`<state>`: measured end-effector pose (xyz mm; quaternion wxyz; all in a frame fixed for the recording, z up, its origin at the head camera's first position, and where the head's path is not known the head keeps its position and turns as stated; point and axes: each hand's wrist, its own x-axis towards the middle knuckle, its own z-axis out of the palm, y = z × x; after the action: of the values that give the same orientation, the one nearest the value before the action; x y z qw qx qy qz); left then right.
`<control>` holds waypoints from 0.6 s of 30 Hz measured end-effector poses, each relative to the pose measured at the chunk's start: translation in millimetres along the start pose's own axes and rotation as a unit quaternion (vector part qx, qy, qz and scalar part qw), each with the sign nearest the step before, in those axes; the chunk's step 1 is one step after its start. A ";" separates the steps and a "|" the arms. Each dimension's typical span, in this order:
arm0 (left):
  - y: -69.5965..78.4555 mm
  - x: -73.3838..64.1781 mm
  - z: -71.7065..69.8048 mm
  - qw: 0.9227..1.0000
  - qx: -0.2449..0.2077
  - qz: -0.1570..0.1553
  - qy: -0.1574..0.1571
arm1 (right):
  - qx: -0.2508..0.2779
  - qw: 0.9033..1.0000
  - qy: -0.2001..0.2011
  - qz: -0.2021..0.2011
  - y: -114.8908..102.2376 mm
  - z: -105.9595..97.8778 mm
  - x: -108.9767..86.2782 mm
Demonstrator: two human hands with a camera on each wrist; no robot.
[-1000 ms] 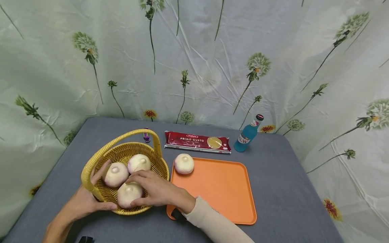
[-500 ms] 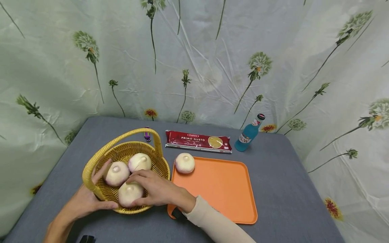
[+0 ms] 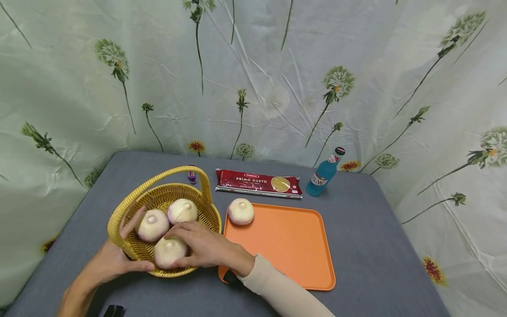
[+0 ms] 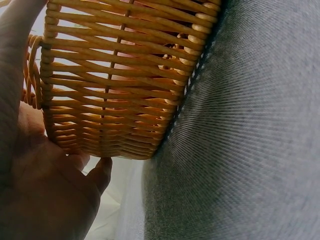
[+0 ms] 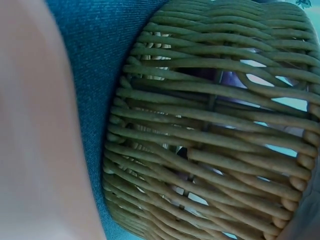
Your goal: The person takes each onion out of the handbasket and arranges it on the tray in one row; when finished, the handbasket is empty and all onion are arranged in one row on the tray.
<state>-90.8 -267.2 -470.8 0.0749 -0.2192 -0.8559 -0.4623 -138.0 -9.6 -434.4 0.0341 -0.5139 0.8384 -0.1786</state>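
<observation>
A yellow wicker basket [image 3: 160, 198] with a tall arched handle stands on the left of the table and holds three white turnips tinged purple. My left hand [image 3: 106, 264] grips its left side, thumb along the near rim; in the left wrist view that hand [image 4: 50, 192] lies against the woven wall [image 4: 115, 75]. My right hand [image 3: 206, 244] reaches into the basket and holds the nearest turnip [image 3: 169, 254] between thumb and fingers. The other two, a left turnip [image 3: 152, 226] and a back turnip [image 3: 182, 211], lie beside it. The right wrist view shows mostly basket weave [image 5: 210, 125].
Right of the basket lies an orange tray [image 3: 289, 246] with one turnip [image 3: 240, 211] in its far left corner. Behind stand or lie a red spaghetti pack [image 3: 258, 183], a blue bottle [image 3: 322, 176] and a small purple wrapped item [image 3: 192, 176]. A floral curtain [image 3: 269, 79] backs the table.
The view has shifted very slightly. Both hands, the basket and the turnips keep their places.
</observation>
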 end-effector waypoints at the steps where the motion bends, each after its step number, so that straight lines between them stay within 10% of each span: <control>1: -0.3 0.0 0.0 1.000 -0.001 -0.001 -0.001 | -0.001 1.000 -0.001 0.001 -0.1 0.0 0.1; 18: -1.7 -0.4 0.6 1.000 -0.012 0.007 0.000 | -0.006 1.000 0.005 0.019 -1.4 -2.2 -0.2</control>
<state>-91.1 -267.7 -472.6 0.0752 -0.2265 -0.8487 -0.4720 -137.3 -9.4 -431.9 0.0306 -0.4970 0.8494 -0.1751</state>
